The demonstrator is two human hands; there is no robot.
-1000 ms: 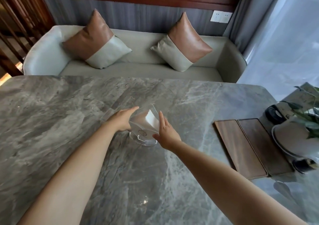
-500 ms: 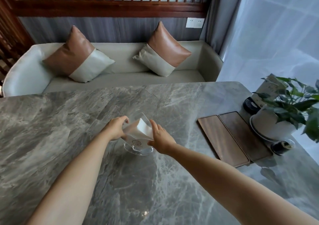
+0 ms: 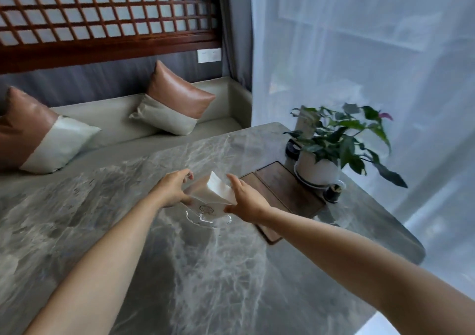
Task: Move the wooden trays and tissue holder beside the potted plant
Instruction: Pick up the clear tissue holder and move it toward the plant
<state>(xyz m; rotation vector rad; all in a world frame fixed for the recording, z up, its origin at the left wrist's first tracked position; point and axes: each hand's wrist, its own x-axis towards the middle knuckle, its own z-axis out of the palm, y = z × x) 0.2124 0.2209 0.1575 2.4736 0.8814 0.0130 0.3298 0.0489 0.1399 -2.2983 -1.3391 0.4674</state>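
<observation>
A clear tissue holder (image 3: 209, 201) with white tissues and a round glass foot is held between both hands, just above the grey marble table (image 3: 128, 206). My left hand (image 3: 172, 189) presses its left side and my right hand (image 3: 244, 201) presses its right side. Two dark wooden trays (image 3: 288, 193) lie side by side just to the right, partly hidden by my right hand. The potted plant (image 3: 331, 149) in a white pot stands right behind the trays, near the table's far right corner.
A small dark jar (image 3: 332, 193) sits in front of the pot and a black round object (image 3: 291, 148) behind it. The table's right edge runs close to a sheer curtain (image 3: 359, 52). A sofa with two cushions (image 3: 177, 103) lies beyond the table.
Both hands have carried the tissue holder to the right, now close to the wooden trays. The view has swung right, bringing the plant fully in.
</observation>
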